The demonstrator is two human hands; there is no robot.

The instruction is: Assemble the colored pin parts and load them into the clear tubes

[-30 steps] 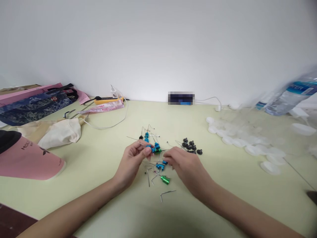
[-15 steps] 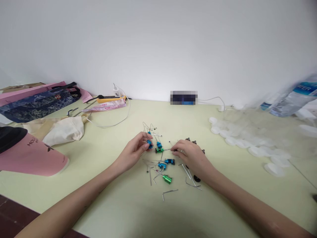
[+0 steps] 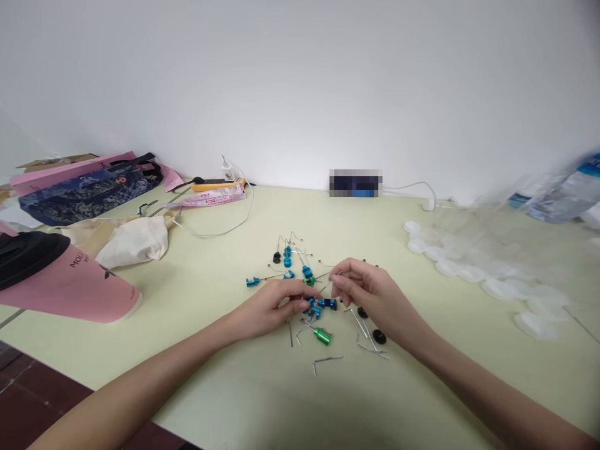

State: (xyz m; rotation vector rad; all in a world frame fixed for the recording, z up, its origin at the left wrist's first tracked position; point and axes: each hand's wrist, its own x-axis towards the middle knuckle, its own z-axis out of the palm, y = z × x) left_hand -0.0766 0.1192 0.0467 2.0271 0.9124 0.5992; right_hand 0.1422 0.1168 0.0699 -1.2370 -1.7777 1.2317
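In the middle of the pale green table, my left hand pinches a small blue metal part with a thin wire. My right hand is closed just to its right, its fingertips on something thin that I cannot make out. Around them lie a blue and black cylinder, a green cylinder, a blue piece at the left and a blue part with bent wires behind. A black disc and bent metal rods are beside my right hand.
A pink cup with a black lid lies at the left, near a cream cloth bag and a dark patterned bag. White round pieces and a plastic bottle are at the right. A white cable curves behind.
My left hand has moved right and nearer to me, closer to my right hand. The blue piece at the left and a black part behind it now show. The view has shifted slightly.
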